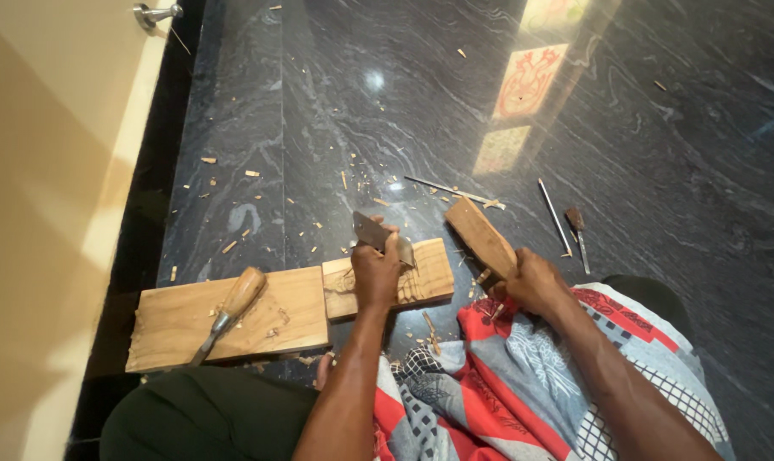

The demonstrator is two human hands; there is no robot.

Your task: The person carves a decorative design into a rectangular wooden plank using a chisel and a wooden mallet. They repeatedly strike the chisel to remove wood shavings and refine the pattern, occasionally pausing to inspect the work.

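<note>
Draping over the person's lap nearest the camera lies a patterned cloth in red, grey and white, with dark clothing at its left. Just beyond the cloth sits a small carved wood block on the dark polished stone floor. The left hand rests on this block, fingers closed around a flat steel chisel whose blade tilts up and away from the block. Right of the block, the right hand is closed tight on the handle of a wooden mallet, whose long head points up and to the left, raised just beside the block's right end. Touching the block's left edge lies a wider wooden board, and on it rests a second chisel with a wooden handle, untouched. Wood chips scatter over the floor beyond the block. Farther right of the block lie a thin metal rod and a small carving tool. Far left of the block stands a cream door with a metal handle.
</note>
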